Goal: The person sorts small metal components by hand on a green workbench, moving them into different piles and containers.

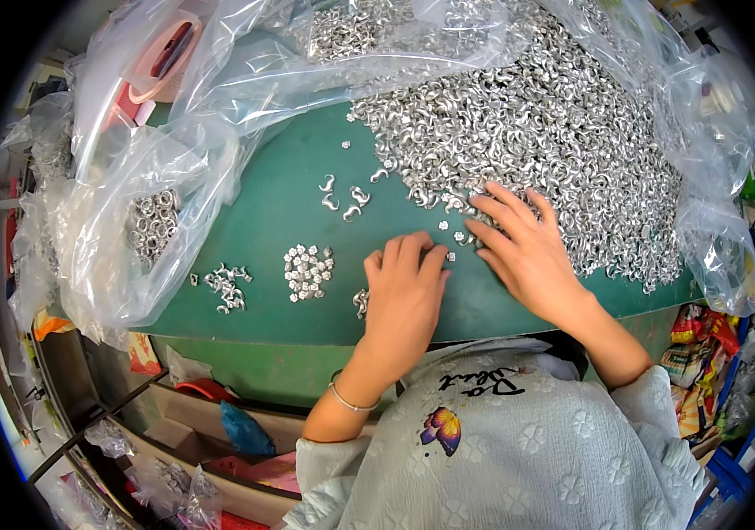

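My left hand [406, 296] rests palm down on the green tabletop with its fingers curled under; whatever lies beneath the fingertips is hidden. A few small silver metal pieces [361, 302] peek out at its left side, and small flower-like metal pieces [444, 226] lie between my two hands. My right hand [523, 252] has its fingers spread over the near edge of a large heap of curved silver metal pieces [528, 115], its fingertips touching that edge. Left of my left hand sit a cluster of small flower-like pieces [309, 272] and a smaller group of silver pieces [229, 287].
Several curved pieces [340, 199] lie loose on the green table [285, 177]. Clear plastic sheeting [166, 168] drapes the left and far sides, with silver rings [155, 225] under it. A pink basket [166, 66] stands far left. An open drawer [174, 411] is below the table edge.
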`<state>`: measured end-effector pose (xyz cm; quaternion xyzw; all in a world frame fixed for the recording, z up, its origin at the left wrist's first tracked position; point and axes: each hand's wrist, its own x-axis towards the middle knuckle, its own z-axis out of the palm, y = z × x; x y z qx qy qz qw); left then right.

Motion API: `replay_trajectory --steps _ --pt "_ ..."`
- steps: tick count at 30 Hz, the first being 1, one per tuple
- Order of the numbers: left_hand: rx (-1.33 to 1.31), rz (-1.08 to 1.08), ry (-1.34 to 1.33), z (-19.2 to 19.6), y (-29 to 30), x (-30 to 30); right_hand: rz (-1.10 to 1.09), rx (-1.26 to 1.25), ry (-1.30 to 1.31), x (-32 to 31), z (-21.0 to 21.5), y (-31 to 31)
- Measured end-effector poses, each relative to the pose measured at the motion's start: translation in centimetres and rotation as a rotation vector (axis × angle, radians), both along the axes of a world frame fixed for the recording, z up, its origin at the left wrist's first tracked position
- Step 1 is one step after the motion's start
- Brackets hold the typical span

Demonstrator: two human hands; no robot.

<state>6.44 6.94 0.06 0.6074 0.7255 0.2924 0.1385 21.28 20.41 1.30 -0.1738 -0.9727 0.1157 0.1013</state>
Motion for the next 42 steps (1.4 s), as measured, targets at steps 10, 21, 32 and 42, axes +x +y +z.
replay_trajectory --steps 10,21,32,42 --pt "-0.046 -0.078 0.206 0.4 2.2 -1.9 -0.011 -0.109 0.1 -1.7 0.4 0.5" --pt "0.15 0.174 -0.39 0.2 1.1 -2.4 -0.024 -0.126 0.172 -2.3 0.9 0.4" --pt "0.141 0.359 -0.539 -0.7 -0.7 -3.3 -0.03 -0.058 0.225 -1.9 0.3 0.9" --pt "0.132 0.449 -0.674 0.0 -1.6 -3.3 0.185 -0.199 0.079 -4.1 -0.7 -0.5"
